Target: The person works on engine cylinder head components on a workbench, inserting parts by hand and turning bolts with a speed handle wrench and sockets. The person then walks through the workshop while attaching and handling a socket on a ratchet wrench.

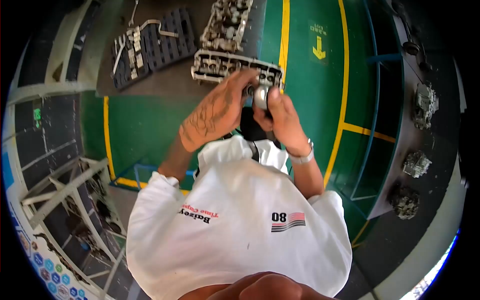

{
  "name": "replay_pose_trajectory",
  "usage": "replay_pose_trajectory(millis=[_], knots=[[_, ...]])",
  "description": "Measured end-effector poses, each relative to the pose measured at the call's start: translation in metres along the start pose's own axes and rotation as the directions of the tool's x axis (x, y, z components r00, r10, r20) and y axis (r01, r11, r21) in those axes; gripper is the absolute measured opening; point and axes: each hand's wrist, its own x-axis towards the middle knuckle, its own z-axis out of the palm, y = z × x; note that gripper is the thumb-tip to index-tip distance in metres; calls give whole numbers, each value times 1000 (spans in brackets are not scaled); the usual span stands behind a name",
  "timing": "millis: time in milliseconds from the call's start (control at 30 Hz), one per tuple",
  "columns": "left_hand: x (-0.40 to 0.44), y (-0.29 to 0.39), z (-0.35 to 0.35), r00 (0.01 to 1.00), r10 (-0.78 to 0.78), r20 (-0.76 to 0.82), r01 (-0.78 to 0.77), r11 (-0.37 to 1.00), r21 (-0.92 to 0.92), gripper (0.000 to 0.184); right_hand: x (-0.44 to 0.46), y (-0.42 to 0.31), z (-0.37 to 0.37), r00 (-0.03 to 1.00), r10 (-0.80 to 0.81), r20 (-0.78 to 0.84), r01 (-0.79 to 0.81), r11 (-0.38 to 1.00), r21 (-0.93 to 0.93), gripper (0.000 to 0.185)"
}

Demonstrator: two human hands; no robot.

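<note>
Both of my hands meet in front of my chest, at the near right corner of the workbench. My right hand (284,117) is closed around a shiny rounded metal part (261,97), with the thumb along its side. The tattooed back of my left hand (220,107) faces up, its fingers reaching to the left side of the same part; the fingertips are partly hidden. Just beyond the hands lies a long metal cylinder head (215,67) with round openings. Another cylinder head (227,25) stands behind it, at an angle.
On the workbench (165,89), a dark tool tray (175,45) holds wrenches and sockets. Metal engine parts (425,106) sit on a dark bench at the right. A metal frame (65,192) stands at the left. Yellow lines (345,75) mark the green floor.
</note>
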Motion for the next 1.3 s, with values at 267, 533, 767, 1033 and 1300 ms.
replay_pose_trajectory(millis=[267, 533, 767, 1033, 1300], knots=[[-28, 42, -5, 993, -65, 103, 34, 959, 282, 71, -7, 10, -16, 981, 95, 171, -64, 982, -179, 56], [-6, 63, 20, 977, -113, 183, 75, 977, 201, 71, -8, 19, -59, 887, 225, 403, -282, 956, 86, 59], [17, 60, 53, 970, -189, 152, 152, 961, 229, 73, -11, 16, -81, 958, 137, 251, -139, 990, -11, 60], [21, 46, 77, 990, -81, -112, 120, 909, 400, 36, -3, 15, -110, 785, 282, 551, -549, 729, 409, 64], [-22, 55, 77, 913, -408, -25, 408, 908, 96, 34, -1, 16, -101, 907, 113, 407, 18, 952, -306, 56]])
